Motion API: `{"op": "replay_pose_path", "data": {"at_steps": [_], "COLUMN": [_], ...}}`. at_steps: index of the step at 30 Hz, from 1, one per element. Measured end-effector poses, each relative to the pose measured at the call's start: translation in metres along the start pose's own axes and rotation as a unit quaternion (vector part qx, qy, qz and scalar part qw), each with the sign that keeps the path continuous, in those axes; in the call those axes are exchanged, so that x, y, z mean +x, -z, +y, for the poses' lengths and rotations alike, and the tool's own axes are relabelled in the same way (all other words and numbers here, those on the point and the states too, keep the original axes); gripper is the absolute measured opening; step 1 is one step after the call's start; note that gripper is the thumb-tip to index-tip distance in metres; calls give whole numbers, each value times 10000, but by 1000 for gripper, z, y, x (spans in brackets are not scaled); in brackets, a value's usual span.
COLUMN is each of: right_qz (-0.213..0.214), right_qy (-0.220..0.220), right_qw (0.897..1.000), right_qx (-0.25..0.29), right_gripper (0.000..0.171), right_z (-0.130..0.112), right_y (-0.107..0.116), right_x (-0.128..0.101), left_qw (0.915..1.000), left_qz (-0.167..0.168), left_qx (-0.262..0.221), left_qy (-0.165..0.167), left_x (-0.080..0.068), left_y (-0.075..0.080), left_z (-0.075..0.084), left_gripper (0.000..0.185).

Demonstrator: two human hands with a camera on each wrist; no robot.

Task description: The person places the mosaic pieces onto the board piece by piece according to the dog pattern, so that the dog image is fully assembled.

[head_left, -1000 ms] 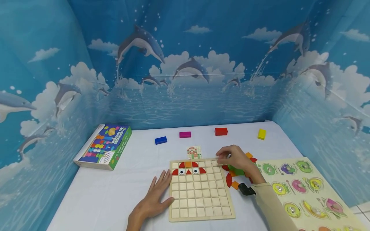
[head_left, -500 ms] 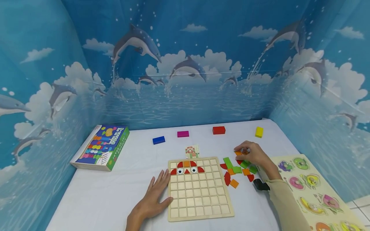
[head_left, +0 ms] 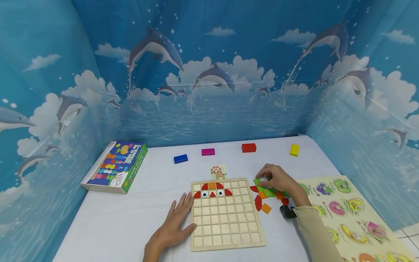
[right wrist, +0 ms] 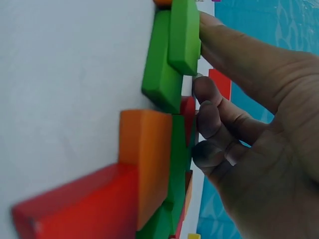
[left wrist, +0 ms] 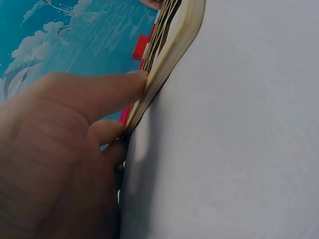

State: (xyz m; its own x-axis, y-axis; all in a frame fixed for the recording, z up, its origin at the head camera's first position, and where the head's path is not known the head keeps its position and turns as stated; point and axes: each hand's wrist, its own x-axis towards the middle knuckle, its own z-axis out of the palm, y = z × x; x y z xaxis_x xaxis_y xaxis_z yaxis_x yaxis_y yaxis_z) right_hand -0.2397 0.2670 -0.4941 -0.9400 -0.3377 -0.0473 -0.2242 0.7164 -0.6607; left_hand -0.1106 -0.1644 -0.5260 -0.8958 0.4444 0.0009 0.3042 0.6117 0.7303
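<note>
Nearest the person, at the front of the white table (head_left: 124, 218), the left hand (head_left: 173, 227) lies flat with fingers straight and spread, its thumb and fingertips touching the left edge of the square wooden grid board (head_left: 226, 214); the left wrist view shows the thumb (left wrist: 107, 92) pressed against the board's pale rim (left wrist: 172, 47). It holds nothing. In the board's upper rows sit a few red and orange pieces with two round eyes (head_left: 212, 191).

Just right of the board lies a loose heap of flat wooden pieces in red, orange and green (head_left: 265, 198). The right hand (head_left: 278, 180), in a beige sleeve (head_left: 314, 233), reaches over the heap and pinches a green rectangular wooden piece (head_left: 258, 183) at the heap's near-left corner, close to the board's top right corner. In the right wrist view the thumb and curled fingers (right wrist: 214, 119) close on that green piece (right wrist: 184, 35), which lies on top of another green block, with an orange block (right wrist: 147, 164) and a red one (right wrist: 75, 204) beside it.

At the far right edge lies a pale puzzle tray with cartoon animal pegs (head_left: 353, 214). Just behind the board rests a small pattern card (head_left: 218, 171). To the left sits a colourful game box with green sides (head_left: 116, 166). Farther back, in a row, stand a blue block (head_left: 180, 158), a magenta block (head_left: 208, 151), a red block (head_left: 248, 147) and a yellow block (head_left: 294, 150), before the dolphin-printed blue backdrop (head_left: 209, 72).
</note>
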Motion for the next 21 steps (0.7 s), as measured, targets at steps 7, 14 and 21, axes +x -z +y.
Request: {"op": "replay_pose_path", "data": {"at_steps": [7,14,21], "right_qz": [33,155,263], "right_qy": [-340,-301,-168], "right_qw": [9994,9994,9995], "right_qx": [-80,-72,-39], "right_gripper": [22,22,20], "right_z": [-5,-3,1], "right_y": [-4,-7,-5], "right_x": [3,1,2], "left_qw": [9988,10000,9999], "left_qz": [258,-16,-7], "left_qx": [-47,35,126], "left_qy": [-411,33,-48], "left_x": [-2,-4,0], "left_y": [-4,-3,0], "left_z": [-9,-6,-2], "left_gripper": [86,87,85]}}
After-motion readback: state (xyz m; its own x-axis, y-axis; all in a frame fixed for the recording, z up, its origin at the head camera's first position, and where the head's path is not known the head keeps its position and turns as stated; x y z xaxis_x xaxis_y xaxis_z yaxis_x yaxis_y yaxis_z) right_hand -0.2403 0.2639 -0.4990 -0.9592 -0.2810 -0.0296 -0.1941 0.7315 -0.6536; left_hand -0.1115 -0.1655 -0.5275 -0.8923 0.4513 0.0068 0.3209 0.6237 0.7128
